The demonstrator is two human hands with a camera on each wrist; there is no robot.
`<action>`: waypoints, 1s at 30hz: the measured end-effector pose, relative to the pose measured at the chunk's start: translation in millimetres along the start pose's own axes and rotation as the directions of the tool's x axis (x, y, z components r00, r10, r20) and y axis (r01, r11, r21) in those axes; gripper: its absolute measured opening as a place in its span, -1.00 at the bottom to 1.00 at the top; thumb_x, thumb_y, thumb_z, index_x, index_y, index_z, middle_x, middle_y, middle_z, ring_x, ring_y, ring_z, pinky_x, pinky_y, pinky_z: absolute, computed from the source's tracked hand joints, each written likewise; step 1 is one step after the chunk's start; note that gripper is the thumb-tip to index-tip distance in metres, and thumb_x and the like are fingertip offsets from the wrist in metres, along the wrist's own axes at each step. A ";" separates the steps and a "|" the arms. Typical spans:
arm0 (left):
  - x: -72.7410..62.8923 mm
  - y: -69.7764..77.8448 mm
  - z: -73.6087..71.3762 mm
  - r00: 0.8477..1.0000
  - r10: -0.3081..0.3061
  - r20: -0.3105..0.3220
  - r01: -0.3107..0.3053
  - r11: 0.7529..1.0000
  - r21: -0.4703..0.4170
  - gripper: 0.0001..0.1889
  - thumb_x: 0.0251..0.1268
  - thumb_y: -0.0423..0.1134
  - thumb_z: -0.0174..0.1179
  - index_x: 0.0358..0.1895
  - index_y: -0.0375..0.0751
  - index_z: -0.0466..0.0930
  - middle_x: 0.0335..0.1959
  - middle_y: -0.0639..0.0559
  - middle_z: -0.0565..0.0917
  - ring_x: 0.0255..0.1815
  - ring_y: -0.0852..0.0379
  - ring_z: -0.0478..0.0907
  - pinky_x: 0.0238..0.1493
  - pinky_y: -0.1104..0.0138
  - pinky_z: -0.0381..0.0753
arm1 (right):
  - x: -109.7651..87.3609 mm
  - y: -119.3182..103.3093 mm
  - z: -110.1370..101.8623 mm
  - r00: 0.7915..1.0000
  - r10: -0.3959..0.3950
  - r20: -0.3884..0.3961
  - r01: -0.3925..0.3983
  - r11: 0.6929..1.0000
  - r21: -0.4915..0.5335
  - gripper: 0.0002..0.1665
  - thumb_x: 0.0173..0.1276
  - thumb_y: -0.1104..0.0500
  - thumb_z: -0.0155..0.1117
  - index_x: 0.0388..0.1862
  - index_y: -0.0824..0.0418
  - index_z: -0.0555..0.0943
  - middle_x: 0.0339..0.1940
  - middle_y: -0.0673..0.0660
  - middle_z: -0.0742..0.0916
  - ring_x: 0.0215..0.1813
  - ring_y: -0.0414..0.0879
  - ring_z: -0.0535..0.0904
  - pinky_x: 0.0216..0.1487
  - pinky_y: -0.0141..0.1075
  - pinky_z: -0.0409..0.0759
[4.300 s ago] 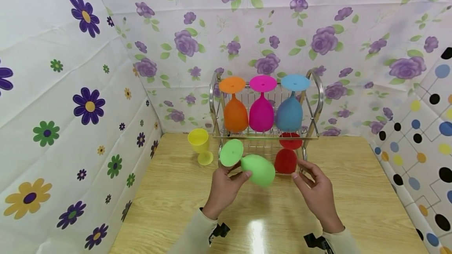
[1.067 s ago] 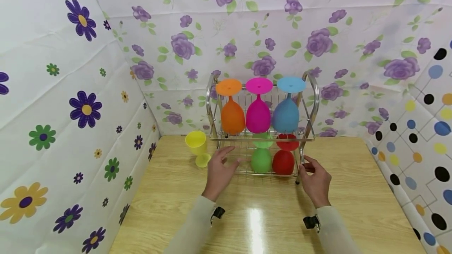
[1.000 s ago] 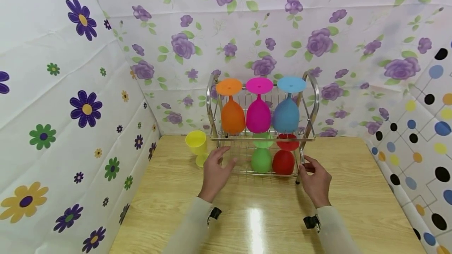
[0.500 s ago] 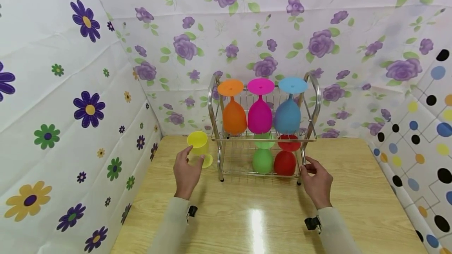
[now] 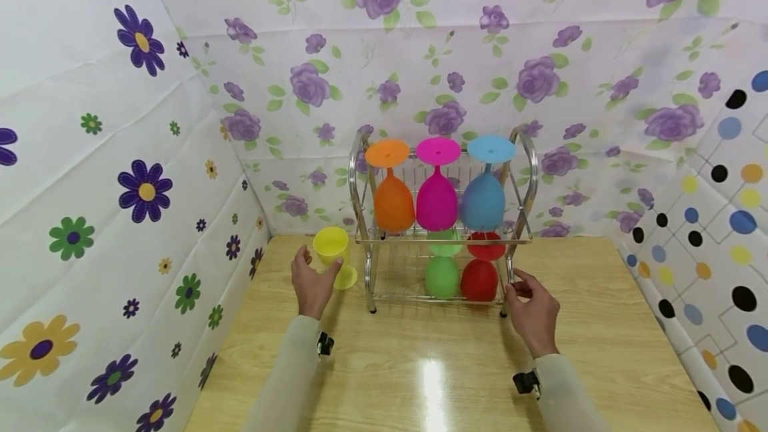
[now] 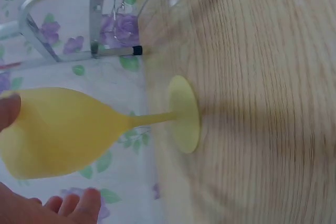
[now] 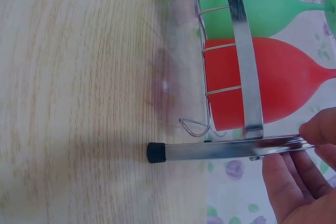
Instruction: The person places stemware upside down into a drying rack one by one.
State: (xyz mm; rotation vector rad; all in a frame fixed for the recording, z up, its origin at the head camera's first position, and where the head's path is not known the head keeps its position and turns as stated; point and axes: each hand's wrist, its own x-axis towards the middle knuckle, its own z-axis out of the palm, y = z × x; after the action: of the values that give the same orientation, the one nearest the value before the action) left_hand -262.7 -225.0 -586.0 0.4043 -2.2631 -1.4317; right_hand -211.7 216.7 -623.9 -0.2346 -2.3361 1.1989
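Observation:
A yellow plastic goblet (image 5: 331, 243) stands upright on the table, left of a metal two-tier rack (image 5: 444, 241). My left hand (image 5: 313, 283) is spread around its bowl: the thumb overlaps the bowl's near side in the left wrist view, and the visible fingers (image 6: 84, 205) lie apart from it. My right hand (image 5: 534, 309) pinches the rack's right front leg (image 7: 210, 151) between thumb and fingers. Upside down on the top tier are orange (image 5: 393, 204), magenta (image 5: 437, 202) and blue (image 5: 483, 202) goblets. Green (image 5: 442, 278) and red (image 5: 479, 280) goblets stand inverted below.
The wooden table (image 5: 384, 365) spreads in front of the rack. Flowered cloth (image 5: 264, 79) hangs behind it, with a daisy-patterned cloth (image 5: 108, 245) on the left and a dotted one (image 5: 714, 272) on the right. The lower tier's left part shows bare wires.
The green goblet, earlier in my left hand, now stands inverted beside the red one. My left hand has moved left to the yellow goblet. My right hand moved onto the rack's leg and stays there.

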 end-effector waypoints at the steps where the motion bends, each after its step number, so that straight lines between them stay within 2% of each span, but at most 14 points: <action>1: 1.6 -1.4 1.4 1.000 -0.009 0.017 0.009 1.000 -0.017 0.03 0.22 0.00 0.56 0.64 -0.26 0.15 0.52 -0.30 0.35 0.54 -0.27 0.33 0.52 -0.17 0.44 | -0.3 0.5 0.7 1.000 0.003 0.001 -0.003 1.000 0.001 -0.54 0.43 0.23 0.47 0.29 0.07 0.73 -0.20 0.12 0.86 -0.14 0.07 0.80 -0.12 -0.29 0.71; 3: 4.0 -4.2 3.9 0.999 -0.015 0.048 0.017 0.999 -0.043 0.05 0.20 -0.02 0.58 0.64 -0.25 0.14 0.54 -0.29 0.34 0.57 -0.27 0.31 0.56 -0.18 0.40 | -1.3 0.9 2.2 1.000 0.008 0.006 -0.008 1.000 0.010 -0.54 0.42 0.23 0.48 0.29 0.07 0.73 -0.19 0.12 0.86 -0.13 0.07 0.81 -0.14 -0.38 0.68; 6: 7.0 -10.0 7.4 0.997 0.000 0.076 0.006 0.997 -0.079 0.03 0.18 -0.07 0.60 0.64 -0.21 0.16 0.53 -0.27 0.37 0.58 -0.27 0.31 0.55 -0.23 0.39 | -2.3 0.0 3.6 1.000 0.009 0.012 -0.009 1.000 0.025 -0.54 0.42 0.24 0.48 0.29 0.07 0.73 -0.19 0.13 0.86 -0.13 0.08 0.80 -0.18 -0.59 0.53; 9: 8.6 -14.7 9.6 0.995 0.007 0.098 0.003 0.994 -0.107 0.01 0.19 -0.13 0.59 0.63 -0.19 0.16 0.51 -0.25 0.41 0.56 -0.27 0.35 0.52 -0.27 0.42 | -3.4 -2.0 4.5 1.000 0.007 0.015 -0.008 1.000 0.028 -0.54 0.42 0.23 0.48 0.28 0.07 0.73 -0.20 0.12 0.86 -0.14 0.05 0.80 -0.18 -0.64 0.48; 16: 7.8 -17.4 9.4 0.993 0.005 0.121 0.013 0.989 -0.148 -0.01 0.21 -0.13 0.59 0.62 -0.17 0.16 0.49 -0.23 0.44 0.53 -0.26 0.40 0.47 -0.26 0.49 | -3.1 -4.5 3.3 1.000 -0.009 0.003 0.009 1.000 0.027 -0.54 0.41 0.24 0.47 0.28 0.09 0.73 -0.21 0.13 0.86 -0.17 0.05 0.79 -0.22 -0.61 0.51; 23: 3.2 -17.8 3.3 0.994 0.007 0.105 0.009 0.988 -0.155 0.01 0.20 -0.12 0.59 0.63 -0.16 0.15 0.47 -0.21 0.44 0.49 -0.23 0.43 0.45 -0.21 0.53 | -0.9 -4.5 0.6 1.000 -0.009 0.012 0.009 1.000 0.018 -0.53 0.42 0.25 0.46 0.30 0.11 0.72 -0.20 0.14 0.86 -0.15 0.05 0.79 -0.18 -0.31 0.70; 25: 1.0 -16.0 0.7 0.995 0.010 0.101 0.008 0.984 -0.176 0.00 0.20 -0.12 0.59 0.63 -0.16 0.16 0.47 -0.22 0.44 0.48 -0.22 0.43 0.42 -0.21 0.56 | -0.4 -4.9 -0.6 1.000 -0.008 0.015 0.007 1.000 0.018 -0.53 0.43 0.26 0.45 0.30 0.12 0.72 -0.19 0.16 0.85 -0.14 0.08 0.79 -0.18 -0.31 0.70; 30: -5.0 -13.3 -4.0 0.995 0.007 0.104 0.014 0.980 -0.200 -0.02 0.22 -0.13 0.58 0.62 -0.15 0.17 0.46 -0.20 0.44 0.47 -0.21 0.44 0.41 -0.20 0.58 | -0.1 -3.2 -2.4 1.000 0.004 0.017 -0.004 1.000 0.009 -0.53 0.44 0.26 0.42 0.31 0.12 0.71 -0.18 0.18 0.85 -0.12 0.10 0.78 -0.20 -0.45 0.63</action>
State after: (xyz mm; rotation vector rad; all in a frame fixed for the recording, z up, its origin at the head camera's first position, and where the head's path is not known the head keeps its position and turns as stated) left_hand -256.2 -231.4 -597.5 0.2752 -2.1699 -1.6993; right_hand -210.2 216.5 -620.2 -0.2271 -2.3452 1.2171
